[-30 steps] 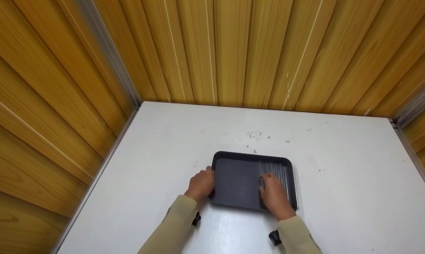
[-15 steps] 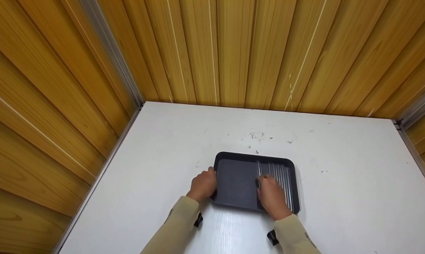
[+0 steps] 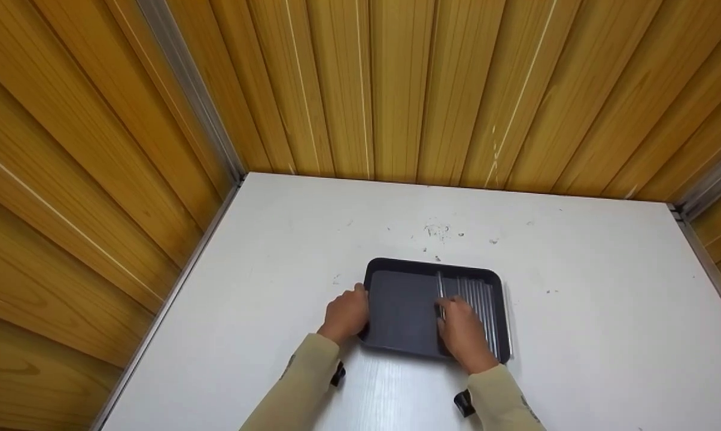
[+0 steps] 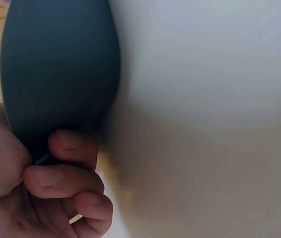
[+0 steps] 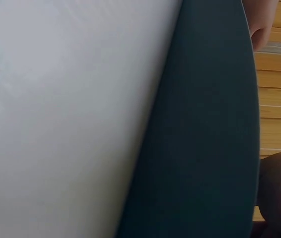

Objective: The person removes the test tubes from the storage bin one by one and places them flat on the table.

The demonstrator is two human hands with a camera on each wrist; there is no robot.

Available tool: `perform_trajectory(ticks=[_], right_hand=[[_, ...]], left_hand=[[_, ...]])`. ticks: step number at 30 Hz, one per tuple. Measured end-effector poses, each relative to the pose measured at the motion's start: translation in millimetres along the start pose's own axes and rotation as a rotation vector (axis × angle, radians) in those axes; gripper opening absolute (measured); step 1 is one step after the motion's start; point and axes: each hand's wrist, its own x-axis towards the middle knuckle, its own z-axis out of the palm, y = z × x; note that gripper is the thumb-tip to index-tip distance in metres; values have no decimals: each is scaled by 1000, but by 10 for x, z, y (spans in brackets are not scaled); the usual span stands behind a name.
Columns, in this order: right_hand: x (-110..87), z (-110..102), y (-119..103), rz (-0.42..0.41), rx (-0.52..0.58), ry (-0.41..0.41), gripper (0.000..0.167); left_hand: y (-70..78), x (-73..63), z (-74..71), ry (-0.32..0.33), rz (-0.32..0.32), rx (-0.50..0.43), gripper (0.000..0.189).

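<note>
Clear rod (image 3: 440, 286) in the dark tray (image 3: 402, 311) on the counter (image 3: 276, 239), apart from the lined-up rods (image 3: 477, 299): the right hand (image 3: 463, 332) pinches it; the left hand's (image 3: 346, 312) fingers curl around the tray's edge, probably steadying it.

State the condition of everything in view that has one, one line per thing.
Dark tray: open side up.
White table: dark marks beyond the tray.
Clear rods: side by side at the tray's right.
Lone rod: set apart, pinched.
Left hand: gripping the tray's left edge.
Right hand: pinching the lone rod.
</note>
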Motion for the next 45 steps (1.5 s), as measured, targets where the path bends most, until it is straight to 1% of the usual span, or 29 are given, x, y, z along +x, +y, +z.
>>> perform_trajectory(ticks=[8,12,15,20,24,28,33,40,45], right_hand=[[-14,-57,-17,14,66,1,32],[-10,-88,-16,25,81,10,33],[-9,-119,-36,33,88,15,33],[-45,-204,-23,38,98,44,34],[-64,-245,14,23,114,94,32],[-81,-283,50,21,137,118,32],[-109,-336,94,41,146,110,35],[-165,-405,173,85,144,101,36],[-205,-478,218,111,157,86,37]], left_hand=[[11,-6,5,7,8,17,26],[12,-10,9,23,21,33,26],[6,-13,3,18,14,45,26],[46,-7,-7,-7,-2,53,28],[47,-9,-14,3,3,43,28],[30,-20,-13,19,10,33,28],[3,-38,-11,33,22,36,26],[9,-29,2,26,27,31,26],[13,-36,7,42,39,52,25]])
